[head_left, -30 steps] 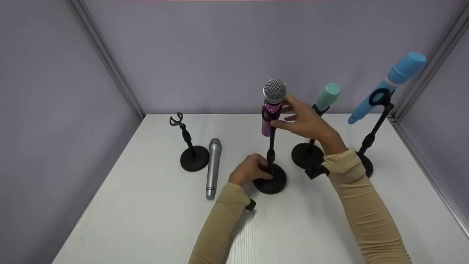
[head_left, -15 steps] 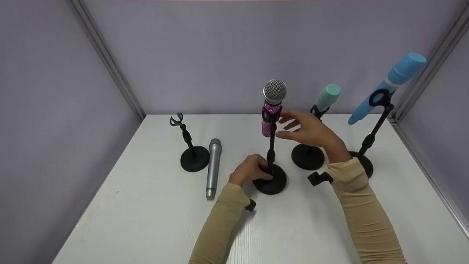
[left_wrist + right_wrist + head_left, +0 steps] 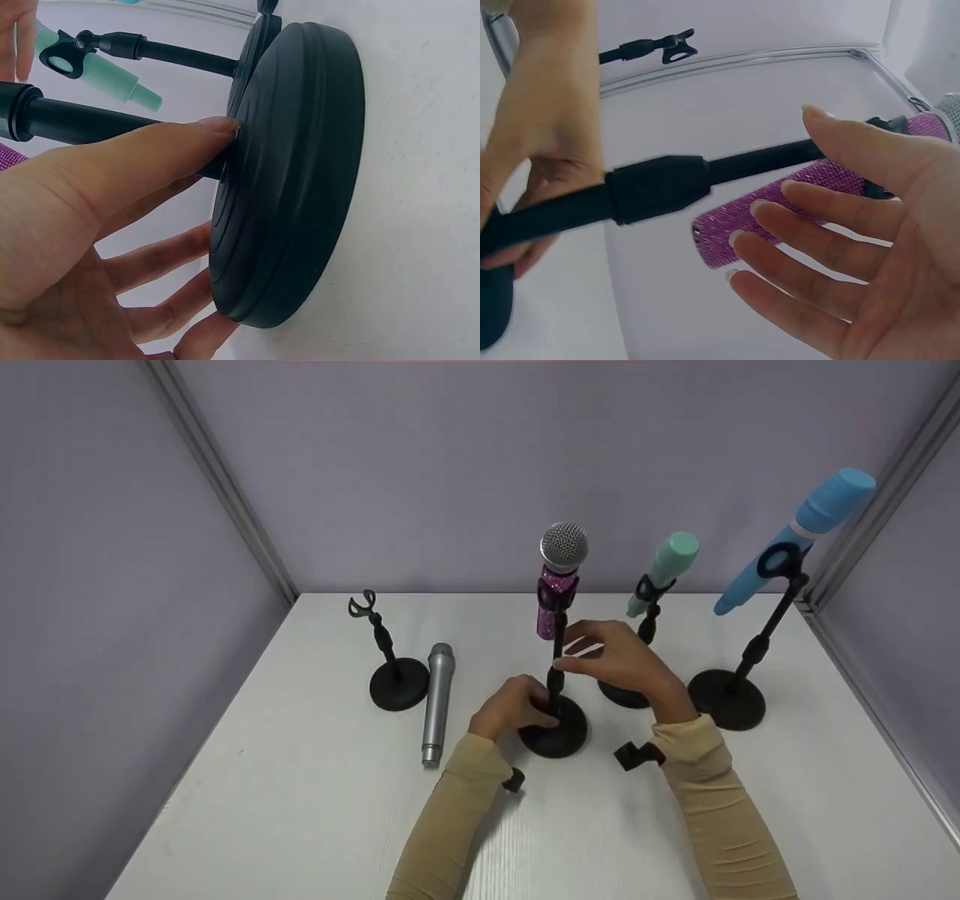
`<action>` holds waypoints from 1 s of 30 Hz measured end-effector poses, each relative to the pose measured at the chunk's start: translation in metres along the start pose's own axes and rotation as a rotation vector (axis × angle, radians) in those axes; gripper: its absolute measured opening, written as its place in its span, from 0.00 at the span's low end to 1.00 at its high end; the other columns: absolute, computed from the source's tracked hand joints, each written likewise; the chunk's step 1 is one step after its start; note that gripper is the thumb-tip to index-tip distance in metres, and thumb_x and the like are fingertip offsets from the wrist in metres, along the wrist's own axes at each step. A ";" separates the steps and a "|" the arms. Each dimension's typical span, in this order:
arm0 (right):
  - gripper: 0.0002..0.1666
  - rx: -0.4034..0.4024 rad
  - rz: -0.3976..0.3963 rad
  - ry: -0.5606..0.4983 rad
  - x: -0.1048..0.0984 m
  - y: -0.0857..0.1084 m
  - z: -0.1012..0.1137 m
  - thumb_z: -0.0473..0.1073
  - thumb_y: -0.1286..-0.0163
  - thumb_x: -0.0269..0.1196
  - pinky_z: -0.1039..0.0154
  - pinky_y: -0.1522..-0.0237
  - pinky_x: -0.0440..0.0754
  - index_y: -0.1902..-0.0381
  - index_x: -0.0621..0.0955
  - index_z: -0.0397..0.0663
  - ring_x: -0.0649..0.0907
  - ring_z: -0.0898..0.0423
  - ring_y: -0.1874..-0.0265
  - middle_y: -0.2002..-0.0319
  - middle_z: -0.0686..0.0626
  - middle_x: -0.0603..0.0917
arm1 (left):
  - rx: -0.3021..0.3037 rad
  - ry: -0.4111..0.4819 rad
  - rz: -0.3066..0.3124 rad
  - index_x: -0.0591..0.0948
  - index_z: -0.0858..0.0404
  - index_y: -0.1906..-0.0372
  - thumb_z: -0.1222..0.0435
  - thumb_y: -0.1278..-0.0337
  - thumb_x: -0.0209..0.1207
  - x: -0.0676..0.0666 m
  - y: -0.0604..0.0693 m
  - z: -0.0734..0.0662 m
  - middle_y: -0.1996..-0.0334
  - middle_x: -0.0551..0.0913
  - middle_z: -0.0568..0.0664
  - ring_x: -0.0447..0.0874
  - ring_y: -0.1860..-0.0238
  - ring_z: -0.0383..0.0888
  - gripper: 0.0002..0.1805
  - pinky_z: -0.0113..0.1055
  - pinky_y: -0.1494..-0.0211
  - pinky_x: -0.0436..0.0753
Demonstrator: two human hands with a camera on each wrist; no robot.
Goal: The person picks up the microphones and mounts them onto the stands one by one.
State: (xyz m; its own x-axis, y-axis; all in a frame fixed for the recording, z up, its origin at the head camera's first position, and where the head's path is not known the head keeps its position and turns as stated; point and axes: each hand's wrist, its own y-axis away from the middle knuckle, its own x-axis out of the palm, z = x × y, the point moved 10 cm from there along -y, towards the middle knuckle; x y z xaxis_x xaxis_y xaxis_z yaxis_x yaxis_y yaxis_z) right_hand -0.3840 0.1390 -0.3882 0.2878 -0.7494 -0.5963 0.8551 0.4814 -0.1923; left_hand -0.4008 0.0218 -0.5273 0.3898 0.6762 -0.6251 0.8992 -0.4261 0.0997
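Observation:
A microphone with a silver mesh head and purple glitter handle sits tilted in the clip of a black desk microphone stand. Low on this stand, my left hand holds it where post meets base; the left wrist view has the thumb on the base's top and other fingers at its far side. Around mid-post, my right hand is beside the stand, thumb and fingers spread with the post between them. The right wrist view shows these fingers relaxed and not closed round the post; contact is unclear.
Left of the hands lies a silver microphone, beside a stand with a bare clip. Rightward, a mint-green microphone and a blue microphone rest in stands. Grey panels enclose the white table.
My right hand has come down from the purple microphone's handle to the middle of the post, first drawing back a little to the right. The left hand stays on the base.

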 end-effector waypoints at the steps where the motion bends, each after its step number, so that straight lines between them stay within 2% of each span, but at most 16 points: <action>1: 0.25 -0.001 -0.005 -0.013 0.003 0.001 -0.001 0.48 0.34 0.73 0.46 0.45 0.87 0.44 0.84 0.40 0.88 0.42 0.48 0.47 0.40 0.87 | 0.007 0.000 -0.001 0.92 0.61 0.67 0.67 0.54 0.78 0.000 0.000 -0.001 0.69 0.90 0.46 0.82 0.69 0.34 0.07 0.27 0.61 0.81; 7: 0.22 -0.031 -0.029 -0.078 0.021 0.003 -0.005 0.44 0.34 0.73 0.51 0.48 0.88 0.47 0.85 0.37 0.89 0.44 0.51 0.50 0.41 0.88 | 0.026 -0.005 0.007 0.91 0.61 0.71 0.68 0.52 0.77 0.001 0.000 -0.002 0.72 0.89 0.44 0.81 0.71 0.33 0.05 0.26 0.62 0.80; 13: 0.18 -0.036 -0.108 -0.104 0.028 0.006 -0.013 0.44 0.36 0.75 0.50 0.53 0.89 0.52 0.87 0.40 0.89 0.47 0.55 0.55 0.43 0.90 | 0.031 -0.011 0.009 0.89 0.61 0.74 0.67 0.52 0.77 0.002 0.001 -0.002 0.74 0.87 0.42 0.78 0.72 0.33 0.06 0.27 0.64 0.78; 18: 0.14 -0.028 -0.159 -0.070 0.032 0.008 -0.019 0.41 0.37 0.75 0.54 0.56 0.90 0.56 0.87 0.41 0.89 0.46 0.56 0.59 0.42 0.90 | 0.041 -0.018 0.006 0.89 0.61 0.74 0.66 0.51 0.77 0.002 0.001 -0.003 0.72 0.86 0.42 0.79 0.71 0.33 0.07 0.27 0.63 0.79; 22: 0.12 -0.049 -0.215 -0.027 0.032 0.008 -0.018 0.40 0.38 0.75 0.55 0.59 0.90 0.59 0.87 0.40 0.90 0.47 0.59 0.63 0.43 0.91 | 0.055 -0.025 0.002 0.87 0.61 0.76 0.66 0.52 0.77 0.001 0.000 -0.003 0.75 0.84 0.40 0.77 0.72 0.33 0.08 0.26 0.65 0.77; 26: 0.11 -0.079 -0.268 0.032 0.031 0.010 -0.016 0.40 0.39 0.76 0.48 0.59 0.90 0.63 0.87 0.40 0.90 0.48 0.63 0.66 0.43 0.91 | 0.069 -0.024 0.010 0.85 0.61 0.78 0.66 0.52 0.77 0.002 0.000 -0.004 0.79 0.81 0.39 0.74 0.75 0.33 0.10 0.25 0.68 0.75; 30: 0.11 -0.080 -0.290 0.051 0.030 0.011 -0.017 0.41 0.40 0.77 0.44 0.58 0.89 0.66 0.87 0.40 0.91 0.47 0.65 0.68 0.43 0.91 | 0.073 -0.022 0.007 0.86 0.61 0.77 0.66 0.52 0.77 0.002 0.000 -0.005 0.79 0.81 0.40 0.74 0.75 0.33 0.09 0.26 0.68 0.75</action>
State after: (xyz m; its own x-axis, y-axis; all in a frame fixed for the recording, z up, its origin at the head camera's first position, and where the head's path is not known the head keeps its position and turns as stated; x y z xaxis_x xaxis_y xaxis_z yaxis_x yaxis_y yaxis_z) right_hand -0.3731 0.1301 -0.4217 0.0128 -0.8381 -0.5454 0.8610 0.2866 -0.4202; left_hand -0.3990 0.0257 -0.5249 0.3907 0.6601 -0.6416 0.8793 -0.4740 0.0477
